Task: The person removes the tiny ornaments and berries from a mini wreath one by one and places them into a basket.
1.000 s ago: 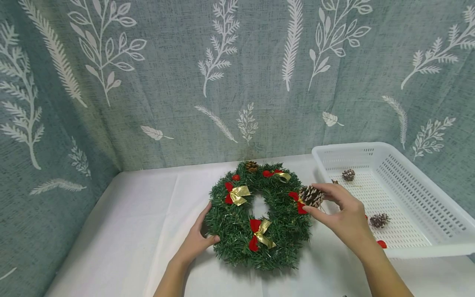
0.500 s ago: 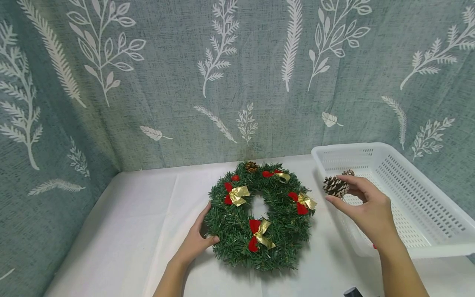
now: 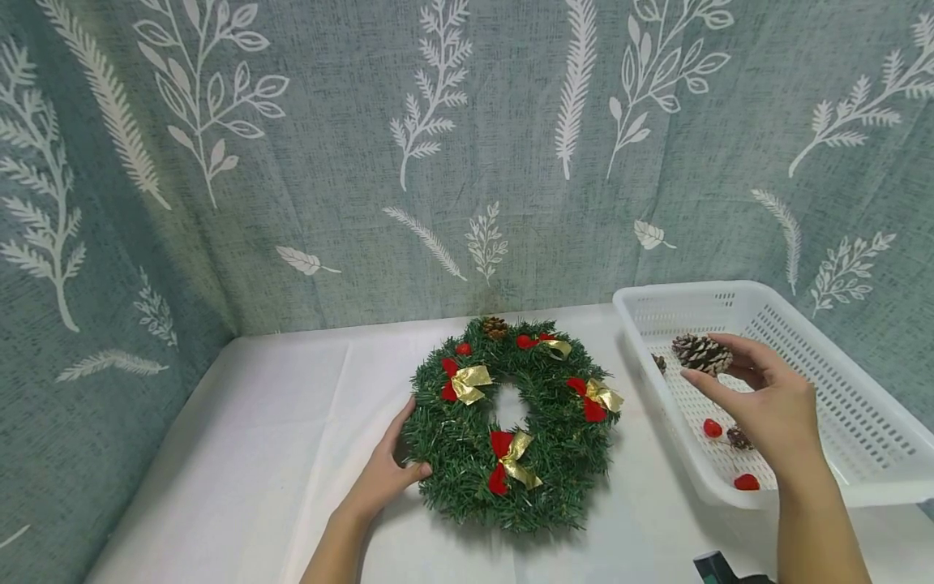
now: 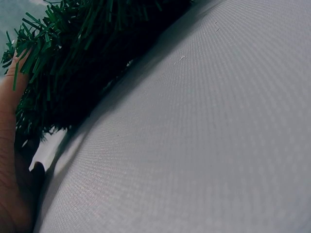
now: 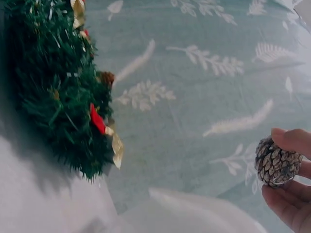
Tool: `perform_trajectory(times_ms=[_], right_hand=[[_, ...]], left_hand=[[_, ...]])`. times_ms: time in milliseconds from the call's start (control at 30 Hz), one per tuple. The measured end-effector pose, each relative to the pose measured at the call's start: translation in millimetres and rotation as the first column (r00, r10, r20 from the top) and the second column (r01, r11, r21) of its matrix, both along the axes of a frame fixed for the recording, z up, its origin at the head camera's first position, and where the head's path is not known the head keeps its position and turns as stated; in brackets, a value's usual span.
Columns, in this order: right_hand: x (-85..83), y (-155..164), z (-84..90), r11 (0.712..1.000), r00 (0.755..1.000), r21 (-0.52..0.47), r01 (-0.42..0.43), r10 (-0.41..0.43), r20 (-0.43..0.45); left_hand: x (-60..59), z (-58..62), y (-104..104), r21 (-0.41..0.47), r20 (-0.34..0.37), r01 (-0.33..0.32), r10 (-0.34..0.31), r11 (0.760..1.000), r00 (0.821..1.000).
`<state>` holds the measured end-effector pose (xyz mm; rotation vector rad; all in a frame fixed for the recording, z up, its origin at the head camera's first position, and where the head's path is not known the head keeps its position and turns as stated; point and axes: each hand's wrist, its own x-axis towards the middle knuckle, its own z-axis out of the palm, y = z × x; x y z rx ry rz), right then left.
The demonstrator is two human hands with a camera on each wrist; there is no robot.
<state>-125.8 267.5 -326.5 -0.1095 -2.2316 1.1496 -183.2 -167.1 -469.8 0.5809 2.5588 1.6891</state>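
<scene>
A green tinsel wreath lies on the white tablecloth, trimmed with red-and-gold bows, a small pinecone and red berries. My left hand grips its left edge, thumb on the near side; in the left wrist view green needles partly cover that hand. Above the left part of a white plastic basket, my right hand pinches a large pinecone between thumb and fingers. The right wrist view shows this pinecone from the side, scales tipped pale.
Inside the basket lie red berries and smaller pinecones, partly behind my right hand. A dark object shows at the bottom edge near my right forearm. A grey-green curtain with white leaf prints hangs behind the table.
My right hand has moved right with the pinecone, from beside the wreath's right bow to over the basket. The gold part of that bow now shows. My left hand and the wreath stay put.
</scene>
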Motion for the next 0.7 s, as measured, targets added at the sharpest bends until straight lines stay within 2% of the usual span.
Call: perform_trajectory(times_ms=[267,533,700], right_hand=[[-2.7,21.9,-1.0,0.998,0.997,-0.054,0.026,-0.022,0.069],[-2.0,35.0,-6.3,0.993,0.999,-0.118,0.009,-0.003,0.054],[-4.0,45.9,-7.6,0.992,0.994,-0.128,-0.019,0.033,0.106]], left_hand=[[0.0,-2.0,-0.1,0.008,0.002,0.001,-0.001,1.0,1.0],[0.1,-1.5,-0.8,0.006,0.005,0.003,-0.003,1.0,1.0],[0.2,-0.3,-0.5,0.011,0.007,0.002,-0.003,1.0,1.0]])
